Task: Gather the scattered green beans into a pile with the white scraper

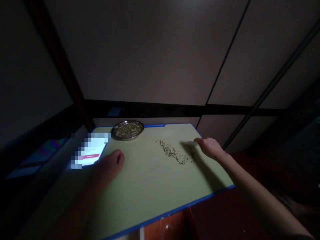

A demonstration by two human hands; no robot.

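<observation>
My right hand (pixel 209 147) is at the right side of the table, its fingers pinched on a thin white flat piece (pixel 192 143) that looks like a card. The piece is partly hidden by the fingers, and its exact kind cannot be made out. Beside it, small greenish beans (pixel 172 152) lie scattered in a slanting band across the tabletop. Curled into a fist, my left hand (pixel 111 164) rests on the left part of the table with nothing visible in it. Farther back, a round metal plate (pixel 114 134) holds many more of the small beans.
A lit screen (pixel 93 150), partly pixelated, stands at the table's left, close to my left hand. The pale green table (pixel 140 186) has a blue edge. Light cabinet panels (pixel 150 60) rise behind it. An orange-brown surface (pixel 166 230) shows below the front edge.
</observation>
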